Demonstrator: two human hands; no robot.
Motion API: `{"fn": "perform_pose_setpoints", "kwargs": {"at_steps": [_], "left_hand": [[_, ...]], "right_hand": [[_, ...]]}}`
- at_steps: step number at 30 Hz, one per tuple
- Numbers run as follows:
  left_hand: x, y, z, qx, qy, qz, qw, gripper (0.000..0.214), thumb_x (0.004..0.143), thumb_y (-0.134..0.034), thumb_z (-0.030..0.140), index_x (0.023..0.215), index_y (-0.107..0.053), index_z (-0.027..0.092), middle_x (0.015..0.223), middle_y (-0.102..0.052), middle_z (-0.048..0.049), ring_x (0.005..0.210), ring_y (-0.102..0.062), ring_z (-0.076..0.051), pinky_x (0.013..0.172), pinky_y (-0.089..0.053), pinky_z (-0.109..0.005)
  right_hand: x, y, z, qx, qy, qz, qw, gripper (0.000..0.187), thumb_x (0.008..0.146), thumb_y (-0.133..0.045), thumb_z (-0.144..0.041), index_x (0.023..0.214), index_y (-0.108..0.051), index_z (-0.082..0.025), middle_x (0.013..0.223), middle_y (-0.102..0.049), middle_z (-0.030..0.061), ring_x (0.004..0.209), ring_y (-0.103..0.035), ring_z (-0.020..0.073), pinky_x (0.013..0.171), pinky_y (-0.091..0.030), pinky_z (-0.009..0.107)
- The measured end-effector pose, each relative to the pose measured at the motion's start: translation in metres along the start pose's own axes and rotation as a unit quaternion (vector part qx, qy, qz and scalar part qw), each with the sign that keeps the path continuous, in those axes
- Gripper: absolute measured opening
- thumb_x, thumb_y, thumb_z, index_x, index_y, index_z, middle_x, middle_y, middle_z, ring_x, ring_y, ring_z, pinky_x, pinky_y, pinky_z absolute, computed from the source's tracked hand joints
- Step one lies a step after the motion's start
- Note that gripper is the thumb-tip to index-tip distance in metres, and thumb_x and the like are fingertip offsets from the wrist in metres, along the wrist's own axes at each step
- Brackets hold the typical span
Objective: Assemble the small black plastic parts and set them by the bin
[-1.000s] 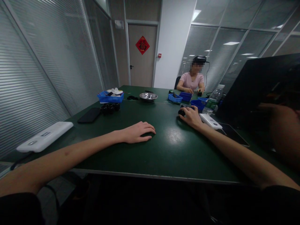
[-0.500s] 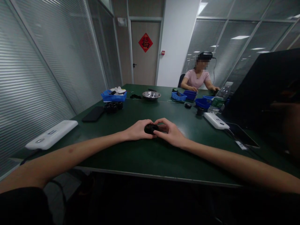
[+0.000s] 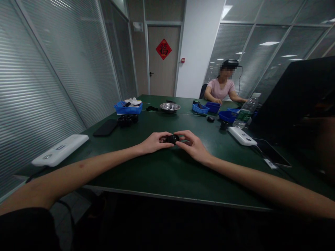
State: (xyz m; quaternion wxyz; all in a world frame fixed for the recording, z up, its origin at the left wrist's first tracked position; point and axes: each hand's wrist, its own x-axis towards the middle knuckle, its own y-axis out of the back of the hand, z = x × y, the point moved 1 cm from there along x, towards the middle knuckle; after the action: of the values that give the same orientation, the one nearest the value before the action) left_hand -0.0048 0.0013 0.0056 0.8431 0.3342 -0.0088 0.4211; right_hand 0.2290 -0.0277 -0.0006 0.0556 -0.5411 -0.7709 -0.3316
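A small, glossy black rounded part (image 3: 173, 139) is between my two hands, low over the green table (image 3: 167, 174). My left hand (image 3: 156, 142) grips it from the left, thumb in front and fingers behind. From the right, the fingertips and thumb of my right hand (image 3: 192, 144) close on its right end. What the part is exactly cannot be made out; the fingers cover its ends.
To the left are a white power bank (image 3: 61, 150), a black phone (image 3: 105, 128), black round parts (image 3: 127, 120) and a blue basket (image 3: 127, 108). A metal bowl (image 3: 170, 107) stands ahead. A bottle (image 3: 244, 113) and white device (image 3: 242, 136) are right. A co-worker (image 3: 222, 85) sits beyond.
The black part has turned and shifted slightly right, so its glossy rounded side shows near my right fingertips. My left fingers have moved back along it.
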Motion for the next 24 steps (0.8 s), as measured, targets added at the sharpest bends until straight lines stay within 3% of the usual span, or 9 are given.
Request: {"fn": "perform_pose_setpoints", "kwargs": {"at_steps": [6,11,19,24], "left_hand": [[0.001,-0.001,-0.006,0.018,0.014,0.007,1.000,0.051,0.088,-0.073,0.048,0.127,-0.066,0.016,0.112,-0.072,-0.0086,0.093,-0.066,-0.021,0.081,-0.051,-0.033],[-0.001,0.001,0.001,0.088,0.031,0.018,0.995,0.056,0.086,-0.073,0.056,0.127,-0.068,0.018,0.101,-0.071,-0.0061,0.084,-0.061,-0.019,0.071,-0.046,-0.030],[-0.002,0.001,0.004,0.105,0.021,0.020,0.994,0.050,0.089,-0.071,0.053,0.124,-0.070,0.017,0.094,-0.069,-0.0036,0.075,-0.056,-0.017,0.065,-0.041,-0.028],[-0.004,0.000,0.008,0.132,0.010,0.039,0.990,0.051,0.088,-0.072,0.053,0.123,-0.070,0.015,0.098,-0.069,-0.0052,0.075,-0.056,-0.017,0.065,-0.042,-0.028]], "right_hand": [[0.002,-0.001,0.001,-0.005,-0.011,0.012,1.000,0.035,0.093,-0.071,-0.040,0.127,-0.068,-0.032,0.129,-0.062,0.0060,0.114,-0.064,0.0254,0.096,-0.059,0.045],[0.003,0.000,0.007,-0.034,-0.043,0.034,0.998,0.035,0.094,-0.068,-0.050,0.120,-0.069,-0.026,0.106,-0.072,0.0046,0.098,-0.068,0.0238,0.089,-0.060,0.044],[0.003,0.000,0.009,-0.011,-0.014,0.023,1.000,0.034,0.092,-0.073,-0.041,0.123,-0.066,-0.029,0.127,-0.067,0.0051,0.115,-0.066,0.0244,0.097,-0.058,0.044],[0.004,0.000,0.012,-0.036,-0.065,0.012,0.997,0.038,0.094,-0.069,-0.050,0.123,-0.066,-0.027,0.109,-0.072,0.0047,0.099,-0.070,0.0236,0.089,-0.060,0.045]]}}
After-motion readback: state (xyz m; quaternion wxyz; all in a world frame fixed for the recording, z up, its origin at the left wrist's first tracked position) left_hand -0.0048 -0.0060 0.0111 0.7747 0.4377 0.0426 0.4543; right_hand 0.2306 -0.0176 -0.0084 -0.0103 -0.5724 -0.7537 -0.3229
